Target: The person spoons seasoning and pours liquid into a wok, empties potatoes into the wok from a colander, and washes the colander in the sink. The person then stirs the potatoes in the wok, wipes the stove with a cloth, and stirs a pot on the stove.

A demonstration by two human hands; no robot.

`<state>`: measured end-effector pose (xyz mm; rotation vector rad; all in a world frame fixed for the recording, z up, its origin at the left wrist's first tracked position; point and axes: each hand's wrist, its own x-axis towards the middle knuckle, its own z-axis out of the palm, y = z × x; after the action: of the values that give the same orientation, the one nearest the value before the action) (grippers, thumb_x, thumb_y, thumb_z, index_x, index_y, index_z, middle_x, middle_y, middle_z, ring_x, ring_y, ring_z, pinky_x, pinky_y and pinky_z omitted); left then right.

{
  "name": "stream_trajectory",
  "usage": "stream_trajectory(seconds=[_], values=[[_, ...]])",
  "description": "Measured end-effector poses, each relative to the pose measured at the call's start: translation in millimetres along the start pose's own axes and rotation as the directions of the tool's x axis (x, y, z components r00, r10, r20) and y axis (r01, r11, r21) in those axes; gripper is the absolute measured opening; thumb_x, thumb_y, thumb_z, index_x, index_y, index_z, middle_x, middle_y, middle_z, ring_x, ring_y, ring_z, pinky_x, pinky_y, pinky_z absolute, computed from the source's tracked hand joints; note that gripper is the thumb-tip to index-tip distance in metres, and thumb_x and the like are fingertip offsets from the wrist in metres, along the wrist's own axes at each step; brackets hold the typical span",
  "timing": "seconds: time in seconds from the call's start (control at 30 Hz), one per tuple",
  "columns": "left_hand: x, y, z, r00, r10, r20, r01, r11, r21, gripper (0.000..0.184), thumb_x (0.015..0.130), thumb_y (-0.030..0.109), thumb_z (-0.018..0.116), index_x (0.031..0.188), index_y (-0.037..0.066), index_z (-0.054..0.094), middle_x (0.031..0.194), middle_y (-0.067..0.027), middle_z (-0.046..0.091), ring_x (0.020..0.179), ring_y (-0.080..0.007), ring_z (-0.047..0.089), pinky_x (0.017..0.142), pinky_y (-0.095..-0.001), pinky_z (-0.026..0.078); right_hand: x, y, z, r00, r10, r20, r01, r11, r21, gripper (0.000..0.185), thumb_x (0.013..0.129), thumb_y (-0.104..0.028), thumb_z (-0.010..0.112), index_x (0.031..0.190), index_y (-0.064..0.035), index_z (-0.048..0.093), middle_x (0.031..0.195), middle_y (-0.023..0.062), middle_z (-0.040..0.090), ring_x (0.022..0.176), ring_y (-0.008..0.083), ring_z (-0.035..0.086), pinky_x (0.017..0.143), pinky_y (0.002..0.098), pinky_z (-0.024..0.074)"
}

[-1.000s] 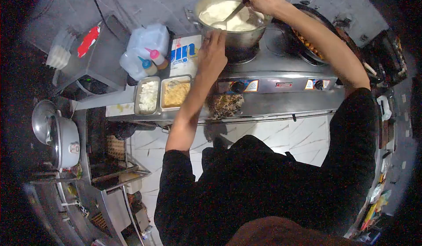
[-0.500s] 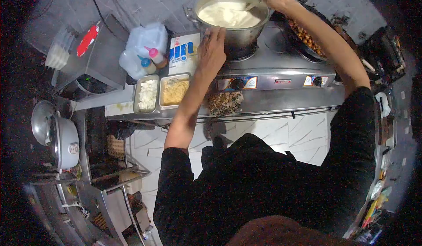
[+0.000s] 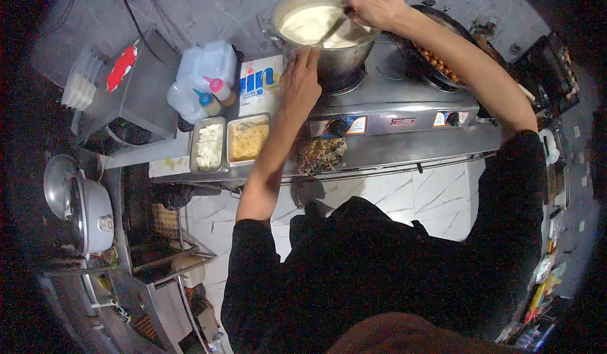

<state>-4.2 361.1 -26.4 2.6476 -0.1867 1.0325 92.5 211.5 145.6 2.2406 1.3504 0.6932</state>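
A large metal pot (image 3: pixel 344 63) of pale, creamy liquid (image 3: pixel 310 25) stands on the left burner of the gas stove. My left hand (image 3: pixel 302 79) is at its near left rim, fingers close together and hooked over the edge. Above the pot's far right side, my right hand (image 3: pixel 377 5) is closed round the handle of a stirring utensil (image 3: pixel 335 28). The utensil slants down to the left into the liquid, which hides its working end, so I cannot tell whether it is a spoon or spatula.
On the right burner sits a wide pan of brown, round pieces (image 3: pixel 436 63), partly behind my right forearm. Left of the stove are trays of white chunks (image 3: pixel 210 146) and yellow mash (image 3: pixel 248 141), squeeze bottles (image 3: pixel 218 88) and clear plastic containers (image 3: pixel 205 69). A seed-speckled pad (image 3: pixel 321 156) lies in front.
My right hand has moved left and slightly nearer, swinging the utensil across the liquid. My left hand remains at the rim. The whole view has shifted slightly.
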Motion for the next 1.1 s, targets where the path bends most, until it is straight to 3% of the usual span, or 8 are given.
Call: stream_trajectory(seconds=[0.23, 0.33, 0.43, 0.53, 0.63, 0.97, 1.0, 1.1], values=[[-3.2, -0.8, 3.3, 1.000, -0.017, -0.003, 0.017, 1.000, 0.024, 0.056, 0.061, -0.007, 0.054, 0.115, 0.003, 0.048, 0.118, -0.0128, 0.048, 0.111, -0.0306, 0.046, 0.091, -0.0366, 0.043, 51.6, 19.0, 71.4, 0.991, 0.105, -0.083, -0.111, 0.991, -0.071, 0.017, 0.070, -0.024, 0.055, 0.072, -0.0132, 0.068, 0.081, 0.0110, 0.063, 0.095, 0.0254, 0.051, 0.092, 0.0509, 0.0250], [-4.5, -3.2, 6.9, 1.000, -0.008, -0.010, 0.008, 1.000, 0.016, 0.057, 0.061, -0.007, 0.054, 0.116, 0.004, 0.048, 0.119, -0.0125, 0.047, 0.111, -0.0307, 0.046, 0.091, -0.0370, 0.043, 46.7, 25.7, 80.2, 0.986, 0.122, -0.113, -0.147, 0.959, -0.243, 0.020, 0.070, -0.026, 0.055, 0.072, -0.0110, 0.068, 0.083, 0.0125, 0.063, 0.099, 0.0266, 0.050, 0.096, 0.0531, 0.0222], [-4.0, -3.0, 5.5, 0.999, -0.040, 0.018, 0.040, 0.999, 0.003, 0.058, 0.061, -0.007, 0.054, 0.117, 0.005, 0.048, 0.120, -0.0125, 0.047, 0.111, -0.0308, 0.047, 0.091, -0.0373, 0.043, 44.0, 54.6, 127.7, 0.963, 0.134, -0.233, -0.197, 0.940, -0.277, 0.023, 0.070, -0.029, 0.055, 0.073, -0.0101, 0.068, 0.088, 0.0131, 0.063, 0.102, 0.0272, 0.049, 0.099, 0.0541, 0.0192], [-3.6, 0.6, 2.3, 0.998, -0.050, 0.034, 0.050, 0.999, 0.006, 0.058, 0.060, -0.007, 0.054, 0.117, 0.004, 0.048, 0.121, -0.0126, 0.046, 0.111, -0.0311, 0.047, 0.090, -0.0375, 0.043, 11.1, 42.4, 53.2, 0.971, 0.186, 0.150, -0.149, 0.962, -0.229, 0.026, 0.071, -0.032, 0.055, 0.074, -0.0098, 0.067, 0.086, 0.0117, 0.063, 0.099, 0.0274, 0.050, 0.096, 0.0540, 0.0214], [-3.4, 0.2, 1.6, 0.999, -0.028, 0.024, 0.028, 1.000, -0.005, 0.058, 0.060, -0.007, 0.054, 0.117, 0.003, 0.048, 0.121, -0.0129, 0.046, 0.111, -0.0318, 0.047, 0.090, -0.0378, 0.044, -13.5, 39.2, 30.4, 0.978, 0.143, 0.153, -0.113, 0.975, -0.191, 0.025, 0.071, -0.033, 0.055, 0.074, -0.0107, 0.066, 0.081, 0.0098, 0.062, 0.097, 0.0258, 0.051, 0.093, 0.0532, 0.0239], [-3.4, -1.6, 3.0, 0.998, -0.047, 0.051, 0.047, 0.999, 0.005, 0.058, 0.061, -0.007, 0.053, 0.118, 0.001, 0.047, 0.122, -0.0137, 0.045, 0.113, -0.0319, 0.044, 0.091, -0.0379, 0.042, -0.3, -3.4, 1.9, 0.996, -0.077, -0.042, 0.074, 0.995, -0.070, 0.013, 0.066, -0.025, 0.057, 0.064, -0.0152, 0.064, 0.072, 0.0059, 0.059, 0.086, 0.0198, 0.053, 0.089, 0.0488, 0.0266], [-3.3, -1.6, 2.9, 0.998, -0.042, 0.048, 0.042, 0.999, -0.001, 0.058, 0.061, -0.007, 0.053, 0.118, 0.001, 0.047, 0.122, -0.0137, 0.045, 0.114, -0.0318, 0.044, 0.092, -0.0379, 0.042, 7.4, -4.7, 15.4, 0.951, -0.138, -0.275, 0.115, 0.988, -0.099, 0.012, 0.064, -0.025, 0.058, 0.060, -0.0149, 0.063, 0.070, 0.0060, 0.058, 0.088, 0.0204, 0.052, 0.088, 0.0479, 0.0270], [-2.4, 3.8, -3.0, 0.989, -0.100, 0.104, 0.105, 0.994, -0.040, 0.058, 0.062, -0.007, 0.053, 0.118, 0.001, 0.047, 0.122, -0.0131, 0.045, 0.114, -0.0313, 0.044, 0.092, -0.0377, 0.042, 32.1, -6.1, 30.1, 0.963, -0.144, -0.227, 0.121, 0.986, -0.112, 0.012, 0.063, -0.024, 0.058, 0.059, -0.0141, 0.062, 0.070, 0.0063, 0.058, 0.088, 0.0216, 0.050, 0.089, 0.0470, 0.0274]])
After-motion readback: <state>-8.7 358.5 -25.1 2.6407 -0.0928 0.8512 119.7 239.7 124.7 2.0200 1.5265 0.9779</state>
